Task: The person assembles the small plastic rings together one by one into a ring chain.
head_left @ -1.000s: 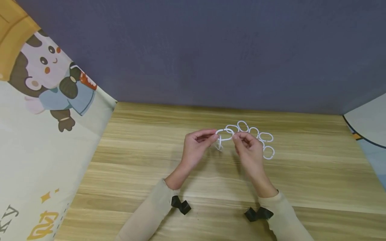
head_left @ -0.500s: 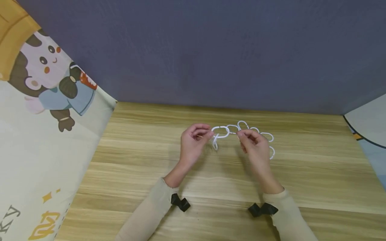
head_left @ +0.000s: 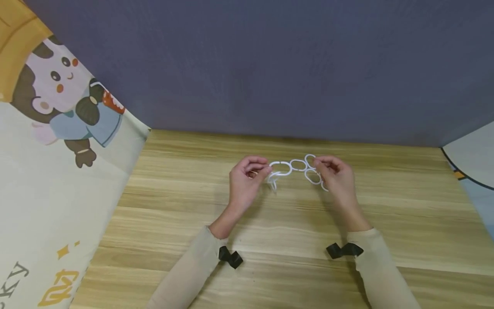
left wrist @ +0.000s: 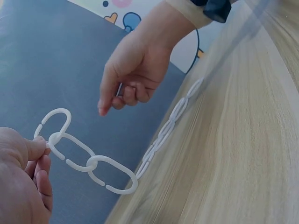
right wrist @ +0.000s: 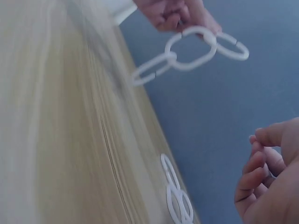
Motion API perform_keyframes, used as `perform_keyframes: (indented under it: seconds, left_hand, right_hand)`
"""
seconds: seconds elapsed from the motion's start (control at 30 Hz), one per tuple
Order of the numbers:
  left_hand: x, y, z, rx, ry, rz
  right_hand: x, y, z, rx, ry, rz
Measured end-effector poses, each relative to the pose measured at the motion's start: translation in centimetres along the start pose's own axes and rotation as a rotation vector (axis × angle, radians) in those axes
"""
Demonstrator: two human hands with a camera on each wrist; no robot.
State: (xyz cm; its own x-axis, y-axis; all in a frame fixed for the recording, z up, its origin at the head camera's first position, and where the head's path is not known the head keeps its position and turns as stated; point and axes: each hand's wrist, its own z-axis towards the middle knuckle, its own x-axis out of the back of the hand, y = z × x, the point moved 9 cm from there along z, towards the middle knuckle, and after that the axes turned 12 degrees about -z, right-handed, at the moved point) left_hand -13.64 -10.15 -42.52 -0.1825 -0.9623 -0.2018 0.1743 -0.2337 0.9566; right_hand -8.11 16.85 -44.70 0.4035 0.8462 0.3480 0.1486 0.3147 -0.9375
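Observation:
Several white plastic C-shaped chain links make up the scene. My left hand (head_left: 247, 180) pinches an oval link (head_left: 280, 168) between thumb and fingers, held above the table. Two more links are joined to it in the left wrist view, the lowest link (left wrist: 115, 175) hanging near the table edge. My right hand (head_left: 338, 182) is apart from this short chain, its fingers loosely curled and thumb near the index fingertip. No link shows between its fingertips in the right wrist view. Beyond it in the head view, loose links (head_left: 298, 165) lie on the table, some hidden behind that hand.
The wooden table (head_left: 231, 274) ends at a dark blue-grey panel (head_left: 247, 68) at the back. A wall with cartoon prints (head_left: 42, 180) stands along the left side. Black wrist mounts (head_left: 230, 257) sit on the sleeves.
My right hand has come off the held link and moved right and slightly back over the loose links. My left hand has drifted slightly left with the short chain.

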Motion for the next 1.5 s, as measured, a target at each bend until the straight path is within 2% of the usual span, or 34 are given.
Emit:
perform_keyframes:
  seconds: [0.1,0.33,0.47,0.63,0.73,1.03,1.33,1.5]
  left_hand:
    - [0.1,0.1,0.0,-0.003,-0.001,-0.001]
    - [0.0,0.3,0.0,-0.013,-0.009,0.010]
    - [0.1,0.4,0.0,-0.026,-0.014,0.018]
    - [0.2,0.5,0.1,-0.037,-0.010,0.033]
    - [0.3,0.6,0.0,-0.035,-0.007,0.040]
    - [0.3,0.7,0.0,-0.024,0.002,0.034]
    - [0.3,0.7,0.0,-0.032,-0.005,0.033]
    - [0.2,0.6,0.0,-0.032,-0.008,0.046]
  right_hand:
    - [-0.1,-0.2,1.0,0.060,-0.016,-0.120]
    - [-0.7,0.0,3.3,0.165,-0.024,-0.224]
    - [-1.2,0.2,4.5,0.217,-0.018,-0.322]
    - [-2.3,0.3,5.6,0.294,-0.020,-0.531]
    - [-2.9,0.7,6.0,0.295,-0.036,-0.613]
    - [-3.6,2.2,6.8,0.215,-0.098,-0.657]
    - [-4.4,1.6,6.5,0.277,-0.145,-0.802]
    - [-4.4,1.6,6.2,0.250,-0.154,-0.784]
